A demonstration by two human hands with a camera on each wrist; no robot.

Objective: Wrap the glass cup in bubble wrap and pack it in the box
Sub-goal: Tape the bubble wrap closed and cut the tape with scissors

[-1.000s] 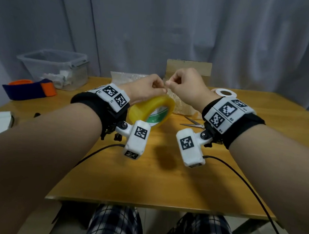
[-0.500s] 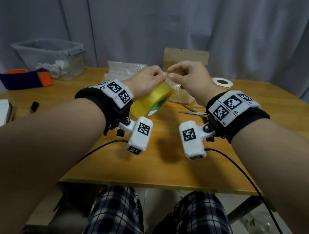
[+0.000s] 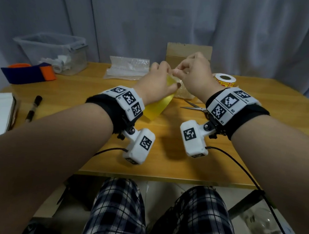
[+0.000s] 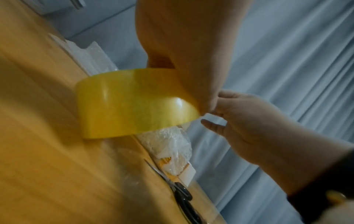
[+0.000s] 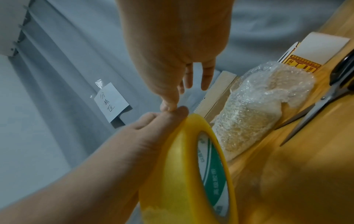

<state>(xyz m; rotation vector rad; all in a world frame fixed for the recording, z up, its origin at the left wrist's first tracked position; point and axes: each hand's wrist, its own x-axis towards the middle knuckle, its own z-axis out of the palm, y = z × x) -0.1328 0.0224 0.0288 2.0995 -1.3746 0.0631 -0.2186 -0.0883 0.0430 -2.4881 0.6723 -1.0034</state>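
A person sits at a wooden table (image 3: 79,148) with both hands held up in front of them. The left hand (image 3: 156,84) holds a big roll of yellow tape (image 4: 134,103), with its fingers curled round the roll. The roll is up in the air, just above the table. The right hand (image 3: 194,74) is close beside the left one. Its thumb and first finger are pressed together at the top edge of the roll, where they pinch at the tape. I cannot tell if they have the loose end. The other fingers (image 5: 207,75) of the right hand stick out.

The cup bundle (image 5: 254,109) is wrapped up in bubble wrap. It lies on the table just behind the hands. The cardboard box (image 3: 189,52) stands behind it, at the back edge of the table. Scissors (image 3: 194,107) lie on the table just beside the bundle. A roll of stickers (image 3: 224,80) sits near the box. More bubble wrap (image 3: 127,68) lies flat, further to the left. A clear plastic tub (image 3: 51,52) stands in the far left corner. A black pen (image 3: 34,107) lies near the left edge.
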